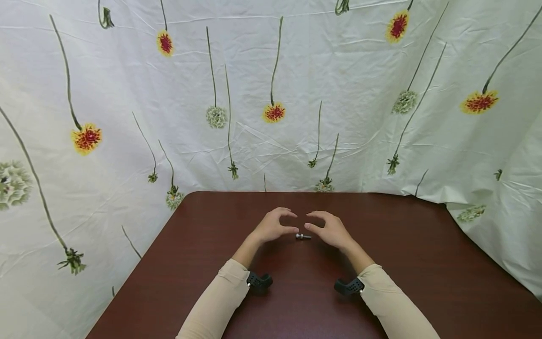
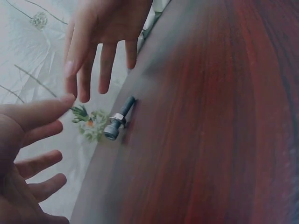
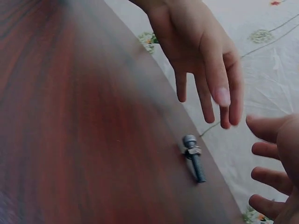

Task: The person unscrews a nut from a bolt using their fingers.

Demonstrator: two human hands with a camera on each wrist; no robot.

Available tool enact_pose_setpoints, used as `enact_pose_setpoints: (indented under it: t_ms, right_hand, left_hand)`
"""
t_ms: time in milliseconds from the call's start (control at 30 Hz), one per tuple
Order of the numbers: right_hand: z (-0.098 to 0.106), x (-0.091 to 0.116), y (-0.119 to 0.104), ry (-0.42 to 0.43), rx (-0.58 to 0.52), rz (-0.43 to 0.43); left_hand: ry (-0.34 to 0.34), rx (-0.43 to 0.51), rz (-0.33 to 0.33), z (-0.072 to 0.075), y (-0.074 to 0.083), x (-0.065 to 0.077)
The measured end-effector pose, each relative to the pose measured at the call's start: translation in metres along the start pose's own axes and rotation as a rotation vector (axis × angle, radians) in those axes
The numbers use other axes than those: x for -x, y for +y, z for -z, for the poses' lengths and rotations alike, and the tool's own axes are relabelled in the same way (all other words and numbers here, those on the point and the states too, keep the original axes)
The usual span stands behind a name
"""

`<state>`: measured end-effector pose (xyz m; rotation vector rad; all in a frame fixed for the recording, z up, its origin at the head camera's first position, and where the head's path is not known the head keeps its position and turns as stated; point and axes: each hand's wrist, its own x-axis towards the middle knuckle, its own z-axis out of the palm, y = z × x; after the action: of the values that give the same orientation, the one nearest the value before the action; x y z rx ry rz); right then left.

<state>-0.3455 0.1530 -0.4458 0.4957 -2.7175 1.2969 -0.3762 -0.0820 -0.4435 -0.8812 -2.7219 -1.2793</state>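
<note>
Arching left hand: fingers and thumb apart in a rounded C.
Bolt: grey metal, threaded shank, cylindrical head leftward, lying on the red-brown, wood-grained bench between the hands.
Nut: shiny, angular, around the shank near the head.
Right hand: mirrored curve, digits apart.
Right sleeve: cream, wrinkled.

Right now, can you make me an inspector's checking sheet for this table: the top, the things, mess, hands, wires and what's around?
Surface: reddish-brown tabletop, a bit shiny.
Job's things: one bolt lying on the tabletop, with a nut around it, near its head.
Clutter: nothing seen.
Hands: left hand and right hand face each other, fingers loosely bent, holding nothing, apart from the bolt.
Cables: nothing seen.
Surroundings: white flower-patterned cloth behind the table; pale sleeves and dark straps on the arms.
</note>
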Motion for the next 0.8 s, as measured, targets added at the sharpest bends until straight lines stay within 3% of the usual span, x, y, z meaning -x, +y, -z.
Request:
enact_pose_setpoints:
  t_ms: [233,800]
  right_hand:
    - [-0.010,0.002,0.003,-0.020,-0.008,-0.033]
    - [-0.016,0.006,0.013,-0.025,-0.037,-0.071]
  left_hand:
    - [-0.042,0.014,0.060,-0.010,-0.004,0.000]
    - [0.009,0.042,0.190,-0.026,-0.006,0.003]
